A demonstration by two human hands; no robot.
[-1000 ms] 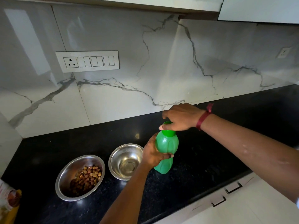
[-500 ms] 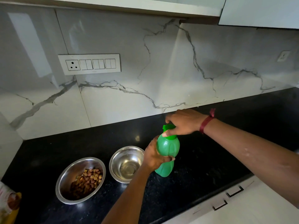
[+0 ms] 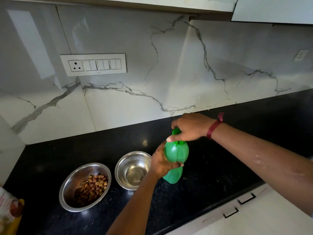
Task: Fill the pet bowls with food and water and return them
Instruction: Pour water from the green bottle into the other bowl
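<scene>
Fingers (image 3: 176, 165) of the left hand (image 3: 162, 164) wrapped round the middle of the green bottle (image 3: 175, 154); right hand (image 3: 188, 127) pinching its flip cap (image 3: 176, 131). Stands upright on the black counter (image 3: 211, 167), just right of the bowls, long axis vertical, mouth up. Against half a second ago: cap tipped further up off the neck, same grip below. Counting left to right: one food bag (image 3: 10, 209), two steel bowls, kibble bowl (image 3: 74, 180) then second bowl (image 3: 125, 165), one bottle.

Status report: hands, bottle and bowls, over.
Left hand grips green bottle; right hand pinches its cap. Kibble bowl part-filled; second bowl shows no kibble. Nothing blocking.
</scene>
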